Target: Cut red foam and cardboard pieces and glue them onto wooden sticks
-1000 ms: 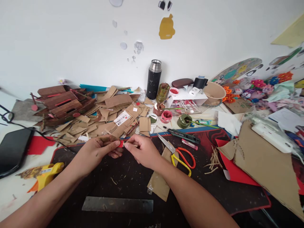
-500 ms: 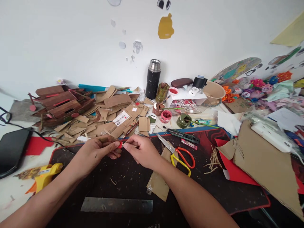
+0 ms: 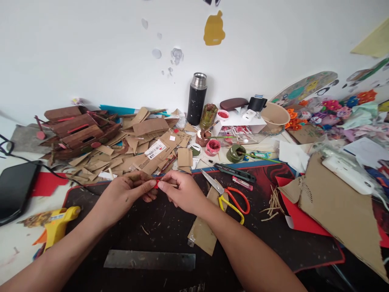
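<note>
Over the dark mat point(image 3: 121, 231), my two hands meet with fingertips almost touching. My left hand point(image 3: 130, 190) pinches a small red piece point(image 3: 157, 183), which looks like paper. From the other side my right hand point(image 3: 181, 191) is closed on the same piece, and a thin pale stick point(image 3: 174, 185) shows between its fingers. Most of the red piece is hidden by my thumbs. Just right of my right hand lie scissors point(image 3: 226, 194) with red and yellow handles, partly over a cardboard strip point(image 3: 204, 237). A metal ruler point(image 3: 149, 260) lies nearer to me.
Cardboard scraps point(image 3: 148, 150) and a brown model boat point(image 3: 80, 132) fill the back left. Behind stand a black flask point(image 3: 197, 99) and paint pots point(image 3: 236, 154). A yellow glue gun point(image 3: 62, 223) lies left, a cutter knife point(image 3: 234, 172) and cardboard sheet point(image 3: 340, 211) right.
My fingertips have drawn slightly closer together around the red piece, and the pale bit seen between them is now covered. The view has shifted slightly.
</note>
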